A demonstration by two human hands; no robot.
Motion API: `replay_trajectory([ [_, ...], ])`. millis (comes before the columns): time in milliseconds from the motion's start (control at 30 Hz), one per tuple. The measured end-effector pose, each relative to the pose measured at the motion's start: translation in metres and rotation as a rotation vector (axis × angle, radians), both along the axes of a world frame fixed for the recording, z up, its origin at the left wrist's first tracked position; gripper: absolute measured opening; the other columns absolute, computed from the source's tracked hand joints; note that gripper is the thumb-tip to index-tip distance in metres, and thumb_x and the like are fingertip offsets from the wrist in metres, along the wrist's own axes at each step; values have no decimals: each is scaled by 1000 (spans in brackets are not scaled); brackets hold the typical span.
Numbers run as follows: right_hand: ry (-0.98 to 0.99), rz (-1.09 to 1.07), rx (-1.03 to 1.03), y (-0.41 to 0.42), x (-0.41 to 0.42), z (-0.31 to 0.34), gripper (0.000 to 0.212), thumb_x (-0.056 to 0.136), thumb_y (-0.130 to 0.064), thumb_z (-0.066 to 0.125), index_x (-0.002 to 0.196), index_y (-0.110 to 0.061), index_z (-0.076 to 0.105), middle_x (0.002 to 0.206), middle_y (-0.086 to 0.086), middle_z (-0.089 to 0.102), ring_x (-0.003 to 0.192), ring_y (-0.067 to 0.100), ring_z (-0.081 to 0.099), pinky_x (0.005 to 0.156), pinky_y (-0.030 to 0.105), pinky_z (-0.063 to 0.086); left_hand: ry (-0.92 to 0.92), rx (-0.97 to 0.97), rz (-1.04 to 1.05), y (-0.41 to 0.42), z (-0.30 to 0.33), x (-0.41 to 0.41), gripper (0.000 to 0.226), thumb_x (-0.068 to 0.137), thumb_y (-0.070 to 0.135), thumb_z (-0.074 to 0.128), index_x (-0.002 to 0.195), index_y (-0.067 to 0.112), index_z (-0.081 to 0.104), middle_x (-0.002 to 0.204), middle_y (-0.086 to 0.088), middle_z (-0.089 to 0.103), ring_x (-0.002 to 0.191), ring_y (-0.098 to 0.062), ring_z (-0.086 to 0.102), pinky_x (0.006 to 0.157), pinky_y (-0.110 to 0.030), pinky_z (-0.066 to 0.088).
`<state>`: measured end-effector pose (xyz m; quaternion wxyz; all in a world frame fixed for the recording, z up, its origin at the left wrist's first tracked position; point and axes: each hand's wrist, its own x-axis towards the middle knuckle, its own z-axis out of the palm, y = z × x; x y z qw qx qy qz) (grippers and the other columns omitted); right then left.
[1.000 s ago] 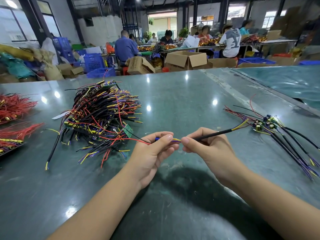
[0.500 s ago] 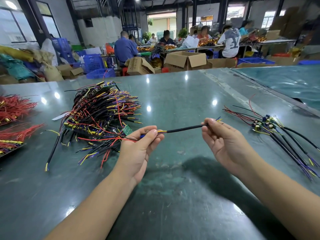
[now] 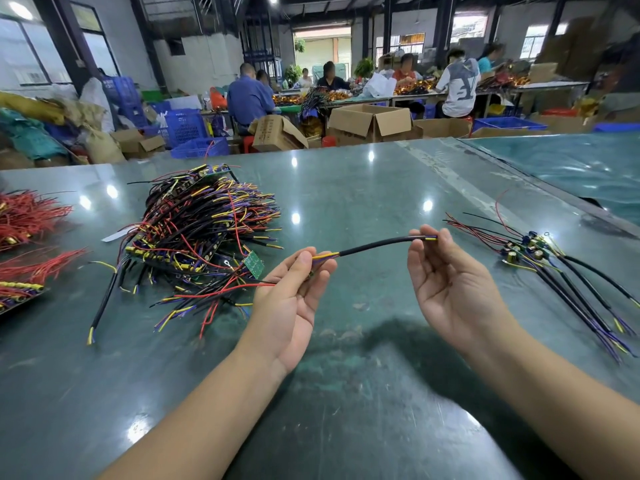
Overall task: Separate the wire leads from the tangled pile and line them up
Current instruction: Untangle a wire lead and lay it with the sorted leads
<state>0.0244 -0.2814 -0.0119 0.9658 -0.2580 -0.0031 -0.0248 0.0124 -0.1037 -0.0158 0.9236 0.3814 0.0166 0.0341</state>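
The red wire bundles (image 3: 31,216) at the left edge are cut off by the frame, and the far ends of the sorted leads (image 3: 568,271) run out past the right edge. Inside the tangled pile (image 3: 201,230) individual leads cannot be followed; only black sleeves, red, yellow and purple strands and a small green circuit board (image 3: 253,264) at its near side stand out. Printing on the side of a cardboard box (image 3: 277,133) behind the surface (image 3: 346,188) is too small to read, and the faces of the seated workers (image 3: 247,95) are blurred.

A single black-sleeved lead (image 3: 374,244) is held in the air between both hands, above the surface, between the pile and the sorted leads. The left hand (image 3: 291,306), palm up, pinches the lead's yellow and purple strands between thumb and fingertips, just beside the pile's near edge; red and black strands trail from this hand back toward the pile. The right hand (image 3: 446,282), palm up with fingers mostly straight, pinches the other end at its fingertips, where short yellow and purple tips show. The sorted leads lie near the right hand, roughly side by side, small components at their far ends.
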Motion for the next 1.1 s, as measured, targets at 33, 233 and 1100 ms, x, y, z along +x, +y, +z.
replay_trajectory([
  [33,4,0,12,-1,0,-1,23,79,-18,59,67,-7,75,73,3,71,64,8,67,63,16,55,11,-2,0,-1,0,0,12,90,3,53,84,5,63,69,-5,71,68,-14,72,57,-14,54],
  [233,57,-12,-6,-1,2,0,36,91,-18,55,61,-8,73,69,2,68,55,5,63,58,14,54,-3,-14,5,-4,1,-5,16,91,3,52,81,6,64,68,-6,71,66,-15,71,56,-15,54],
  [1100,177,-90,-371,-5,7,-6,28,91,-26,61,71,-8,71,73,7,67,56,9,61,58,18,54,-59,159,148,1,-10,4,13,90,-5,53,88,4,62,67,-3,70,62,-11,69,61,-13,53],
])
